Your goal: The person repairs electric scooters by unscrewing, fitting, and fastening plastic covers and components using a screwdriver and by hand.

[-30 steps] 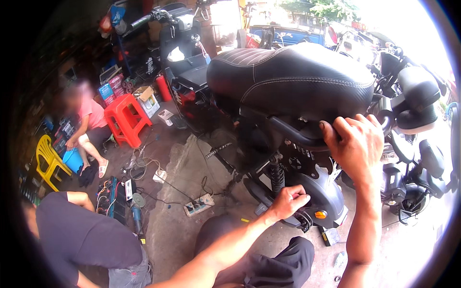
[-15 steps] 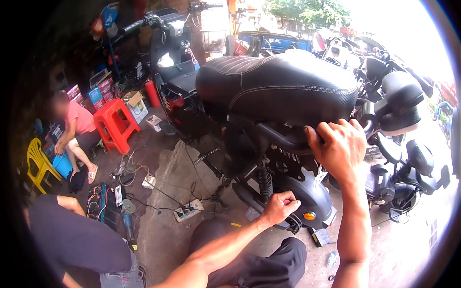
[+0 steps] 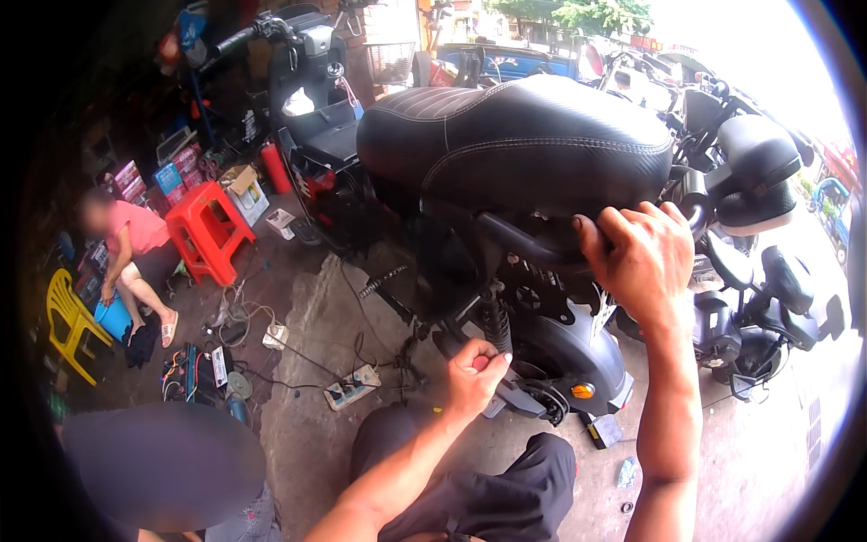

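The two hands are apart. At 3 o'clock, the right hand (image 3: 639, 260) is clamped on the black rail (image 3: 519, 237) below the seat (image 3: 542, 149) of the scooter (image 3: 459, 246), which spans 12 to 4 o'clock. At 5 o'clock, the left hand (image 3: 476, 375) is curled near the spring (image 3: 495, 321); whether it grips anything, I cannot tell. A power strip (image 3: 354, 388) lies at 7 o'clock, a red stool (image 3: 209, 237) stands at 9.
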